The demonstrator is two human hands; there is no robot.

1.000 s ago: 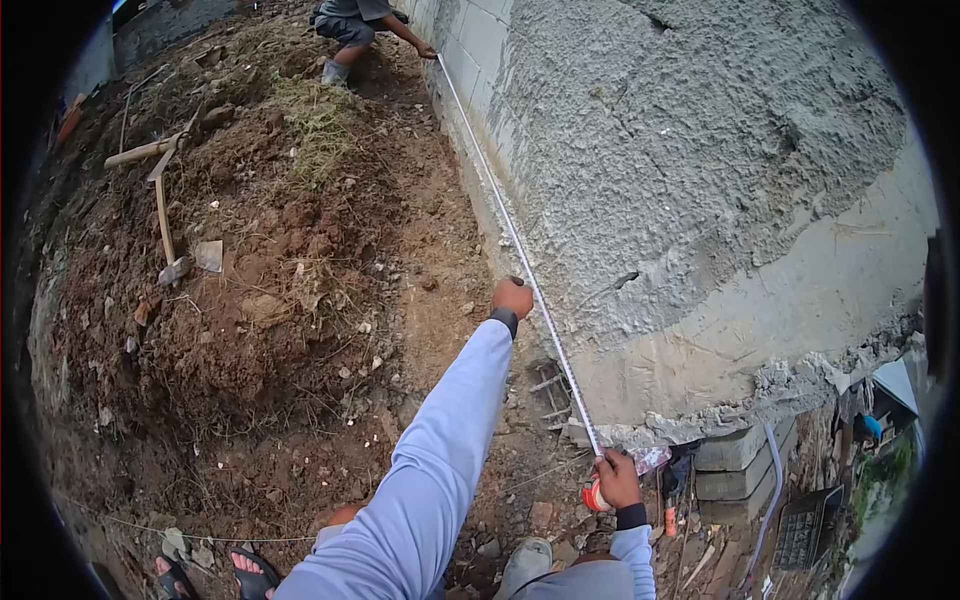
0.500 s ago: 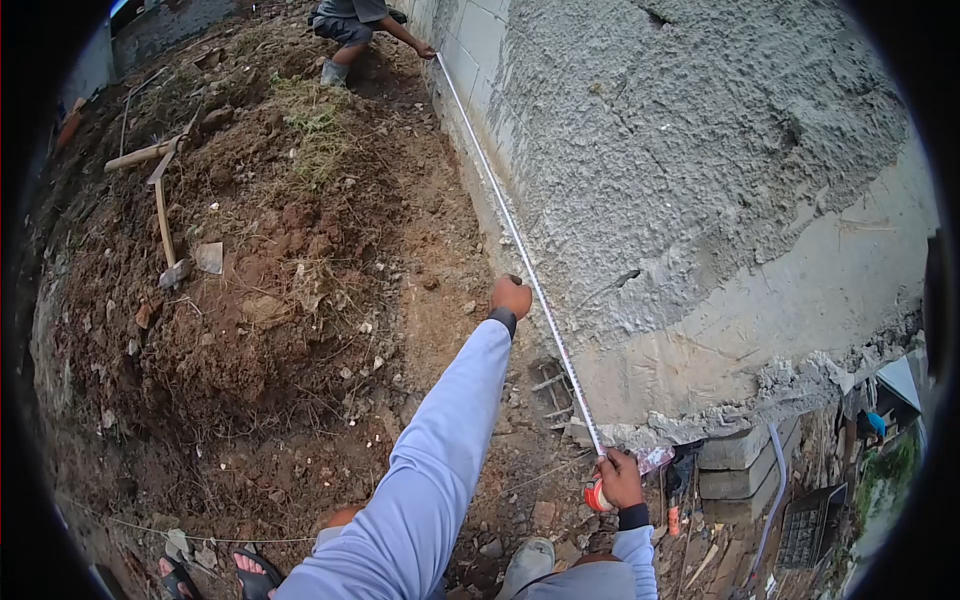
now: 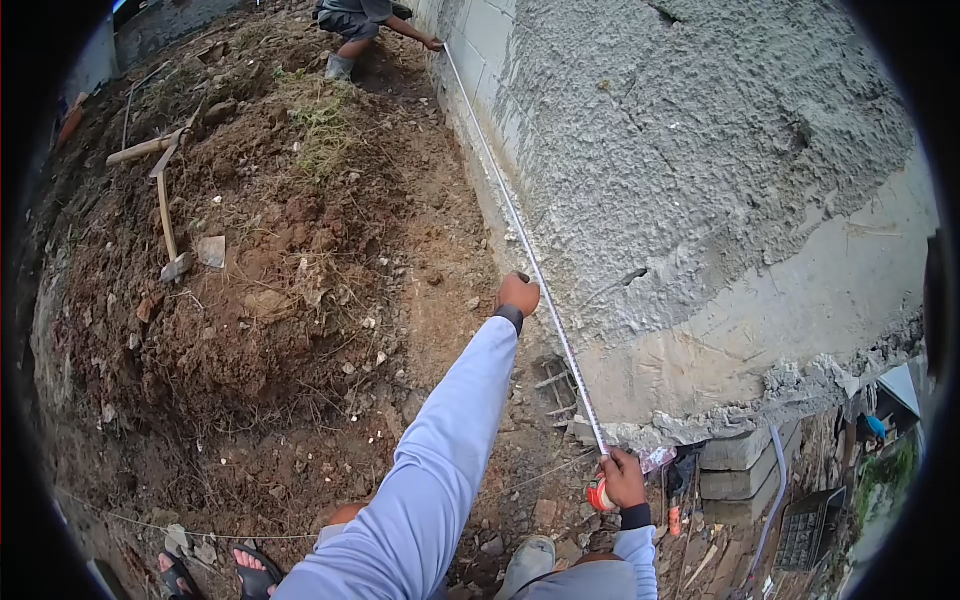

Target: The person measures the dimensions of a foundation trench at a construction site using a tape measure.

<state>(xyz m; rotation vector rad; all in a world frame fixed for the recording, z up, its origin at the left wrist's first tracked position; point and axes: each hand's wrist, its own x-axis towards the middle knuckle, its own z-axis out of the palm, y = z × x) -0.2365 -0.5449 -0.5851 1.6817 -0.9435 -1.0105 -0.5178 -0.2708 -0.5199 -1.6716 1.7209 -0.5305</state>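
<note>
My right hand (image 3: 624, 478) is closed round a red and white tape measure (image 3: 601, 494) by the wall's lower corner. From it the white tape blade (image 3: 533, 258) runs taut along the rough concrete wall (image 3: 680, 170) up to a co-worker's hand (image 3: 433, 43) at the far end. My left hand (image 3: 518, 293) is closed in a fist beside the blade, at the wall's foot; whether its fingers hold anything is hidden.
A co-worker (image 3: 350, 28) crouches at the far wall. A hammer (image 3: 170, 225) and a wooden handle (image 3: 145, 151) lie on the dirt mound (image 3: 250, 350). Grey blocks (image 3: 735, 483), a black crate (image 3: 810, 530) and sandalled feet (image 3: 255, 572) are near the bottom.
The view has shifted slightly. My left hand stays beside the blade and my right hand stays on the tape measure, with little other movement.
</note>
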